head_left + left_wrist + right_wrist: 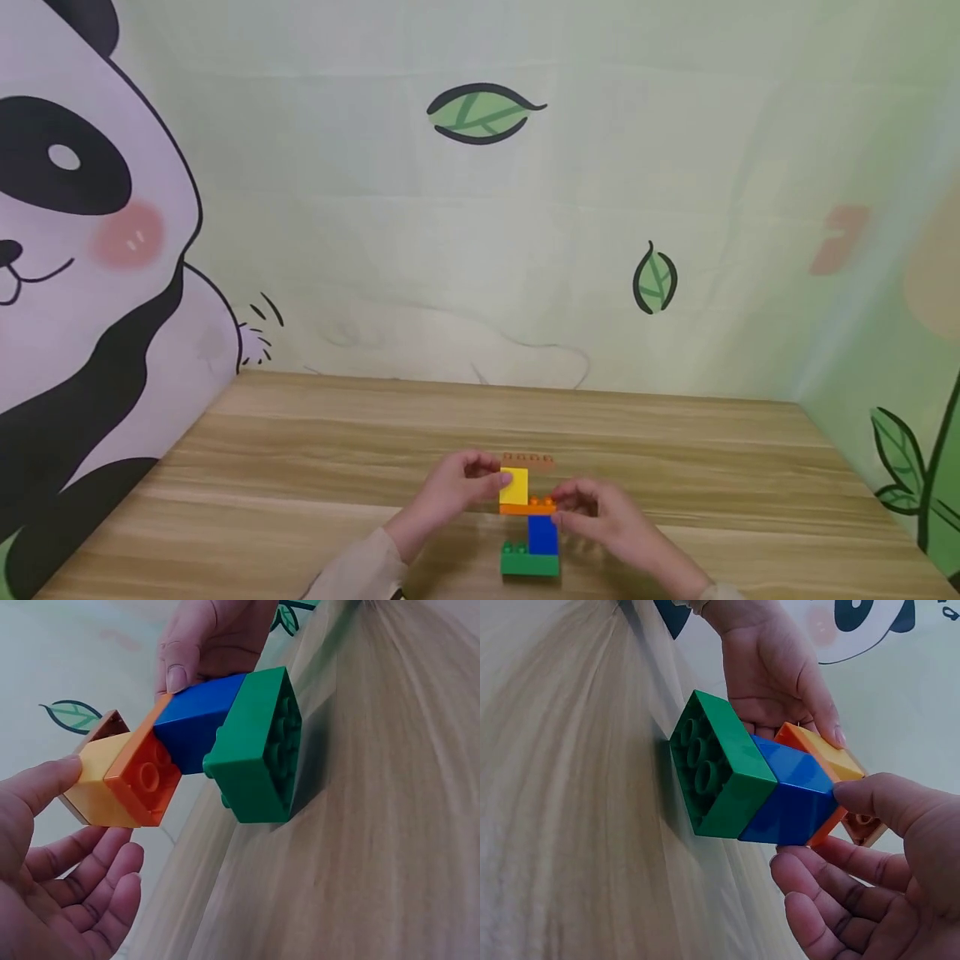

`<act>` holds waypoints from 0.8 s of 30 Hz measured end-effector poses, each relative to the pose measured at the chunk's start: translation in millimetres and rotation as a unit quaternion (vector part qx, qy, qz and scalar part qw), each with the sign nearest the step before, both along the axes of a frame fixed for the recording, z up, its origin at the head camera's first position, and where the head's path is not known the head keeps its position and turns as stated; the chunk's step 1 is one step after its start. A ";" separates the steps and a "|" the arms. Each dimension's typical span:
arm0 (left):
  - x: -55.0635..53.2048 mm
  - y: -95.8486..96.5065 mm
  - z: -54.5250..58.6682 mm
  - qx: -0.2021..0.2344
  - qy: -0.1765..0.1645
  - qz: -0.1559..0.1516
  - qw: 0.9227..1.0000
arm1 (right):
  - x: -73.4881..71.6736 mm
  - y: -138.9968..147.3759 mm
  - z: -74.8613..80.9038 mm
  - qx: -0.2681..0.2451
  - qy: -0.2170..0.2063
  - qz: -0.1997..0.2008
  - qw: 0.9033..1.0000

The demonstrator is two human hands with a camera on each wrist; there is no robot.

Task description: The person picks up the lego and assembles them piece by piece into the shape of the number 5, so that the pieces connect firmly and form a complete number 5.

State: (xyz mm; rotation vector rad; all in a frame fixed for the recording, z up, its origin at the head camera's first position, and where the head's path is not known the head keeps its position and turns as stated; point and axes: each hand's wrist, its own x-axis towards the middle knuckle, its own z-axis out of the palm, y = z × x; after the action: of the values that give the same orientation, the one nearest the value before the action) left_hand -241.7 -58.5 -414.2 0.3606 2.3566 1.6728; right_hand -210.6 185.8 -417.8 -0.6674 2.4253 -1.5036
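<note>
A stack of toy building bricks is held tilted over the table, the underside of its green brick showing in both wrist views. A blue brick sits on the right half of the green one. Above it come an orange plate, a yellow brick on the left, and a brown plate on top. My left hand pinches the yellow brick, thumb on its near face and fingers behind. With thumb and fingers my right hand grips the blue brick just below the orange plate.
The wood-grain table runs back to a pale green cloth backdrop. A panda is printed on the left side, and leaves are printed on the back.
</note>
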 end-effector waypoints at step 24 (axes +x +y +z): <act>-6.8 8.0 -21.7 0.018 -0.019 0.013 1.000 | 0.9 -3.4 -10.3 -0.027 -0.072 -0.040 0.996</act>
State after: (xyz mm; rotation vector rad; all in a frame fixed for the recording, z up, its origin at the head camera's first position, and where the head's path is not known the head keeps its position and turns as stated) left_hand -248.4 -50.4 -435.9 0.3037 2.3157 1.7196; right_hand -209.7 182.4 -428.1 -0.4581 2.3356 -1.5950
